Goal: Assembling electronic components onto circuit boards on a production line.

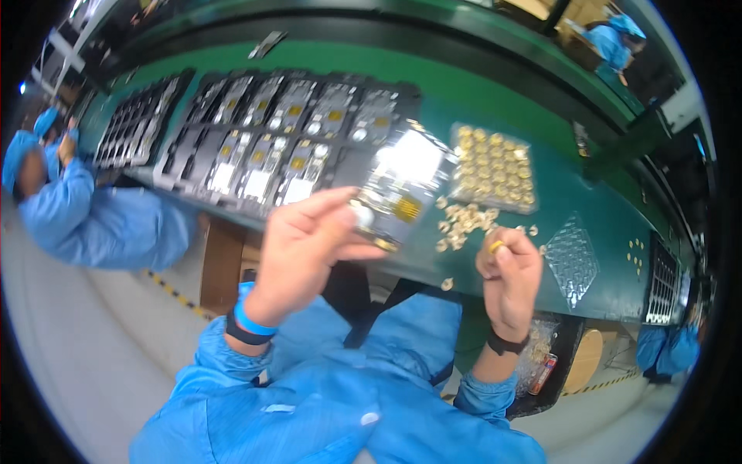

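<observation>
My left hand (301, 243) grips a flat, phone-sized device frame (398, 189) by its lower left edge. The frame has a bright reflecting panel, a yellow-gold patch and a round silvery part, and it is tilted above the bench. My right hand (512, 267) pinches a small round yellow part (495, 247) between thumb and fingers, apart from the frame. Between and beyond my hands lies a loose pile of small cream-gold pieces (462, 226). Just behind the pile, a clear plastic tray (495, 203) holds rows of round gold parts.
A black compartment tray (328, 147) with several similar device frames lies at left, with another dark tray (139, 124) beyond. A clear blister sheet (572, 263) lies right on the green bench (610, 216). People in blue work at left (100, 209), far right and back. A dark bin (553, 363) stands below.
</observation>
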The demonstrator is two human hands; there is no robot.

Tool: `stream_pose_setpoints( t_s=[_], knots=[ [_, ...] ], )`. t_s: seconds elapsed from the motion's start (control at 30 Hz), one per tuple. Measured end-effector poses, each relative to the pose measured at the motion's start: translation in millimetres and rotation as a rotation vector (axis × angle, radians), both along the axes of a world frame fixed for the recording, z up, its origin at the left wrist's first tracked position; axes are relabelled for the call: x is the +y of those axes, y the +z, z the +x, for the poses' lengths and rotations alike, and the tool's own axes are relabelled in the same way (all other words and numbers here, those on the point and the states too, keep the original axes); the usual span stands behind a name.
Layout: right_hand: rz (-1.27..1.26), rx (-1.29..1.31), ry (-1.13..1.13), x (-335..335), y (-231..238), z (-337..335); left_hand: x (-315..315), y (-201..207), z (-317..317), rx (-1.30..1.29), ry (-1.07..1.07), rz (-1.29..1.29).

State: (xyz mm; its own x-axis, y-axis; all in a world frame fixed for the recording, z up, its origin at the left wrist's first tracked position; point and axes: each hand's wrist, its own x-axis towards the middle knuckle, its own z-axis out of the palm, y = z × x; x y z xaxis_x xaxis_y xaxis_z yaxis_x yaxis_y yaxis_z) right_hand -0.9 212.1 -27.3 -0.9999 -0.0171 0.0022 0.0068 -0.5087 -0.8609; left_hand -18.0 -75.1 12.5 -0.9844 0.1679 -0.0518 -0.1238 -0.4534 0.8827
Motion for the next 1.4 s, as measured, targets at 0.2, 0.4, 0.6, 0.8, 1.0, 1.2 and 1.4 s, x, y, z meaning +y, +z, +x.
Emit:
stream_pose_setpoints(
  t_s=[0.2, 0.4, 0.6, 0.8, 1.0, 1.2, 1.4],
  knots=[
    [0.654, 0.218, 0.013, -66.3, 48.2, 20.8, 13.9, -23.2, 32.8, -0.038, -0.075, 0.09],
    [0.919, 0.294, -0.056, -84.8, 47.5, 19.4, 19.9, -26.8, 36.3, 0.019, -0.099, 0.095],
    [0.972, 0.296, -0.058, -90.7, 49.1, 20.5, 18.7, -28.8, 41.3, 0.051, -0.088, 0.064],
    [0.971, 0.317, -0.048, -91.9, 44.6, 16.8, 15.5, -31.3, 43.7, 0.06, -0.073, 0.065],
    [0.949, 0.312, -0.044, -92.8, 40.1, 14.8, 16.1, -30.2, 42.9, 0.052, -0.077, 0.063],
    [0.992, 0.288, -0.039, -93.6, 51.2, 16.2, 16.7, -25.1, 45.8, 0.062, -0.067, 0.041],
    [0.968, 0.267, -0.03, -92.3, 52.9, 16.1, 18.2, -24.0, 46.1, 0.095, -0.082, -0.052]
  ],
)
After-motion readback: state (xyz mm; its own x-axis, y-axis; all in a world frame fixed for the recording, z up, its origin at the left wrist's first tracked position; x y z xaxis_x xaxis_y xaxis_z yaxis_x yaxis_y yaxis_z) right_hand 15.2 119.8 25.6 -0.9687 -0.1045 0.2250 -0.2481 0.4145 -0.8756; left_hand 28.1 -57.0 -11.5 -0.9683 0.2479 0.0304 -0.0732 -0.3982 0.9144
